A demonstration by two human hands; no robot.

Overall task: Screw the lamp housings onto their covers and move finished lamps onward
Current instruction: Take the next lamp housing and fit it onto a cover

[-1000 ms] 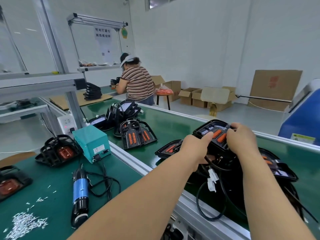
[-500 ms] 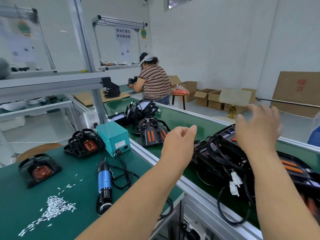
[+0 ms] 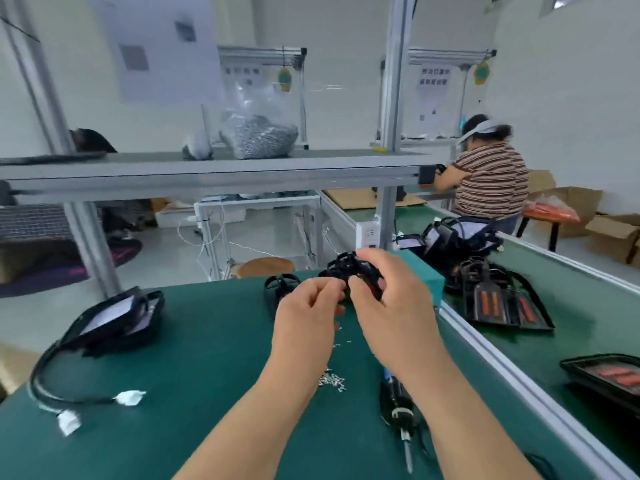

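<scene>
Hands: two are noted, left hand and right hand. Cage housings: two are counted, the held housing and the loose housing. On the worktop one cabled lamp, two white connectors, one screwdriver and one screw heap are tallied. On the belt three orange-strip lamps are counted; a further pile is too tangled. Two other persons are seen.

The right hand hides most of the black housing at twelve o'clock. At four o'clock, a lamp is cut off by the edge. The screws are a blur.
</scene>
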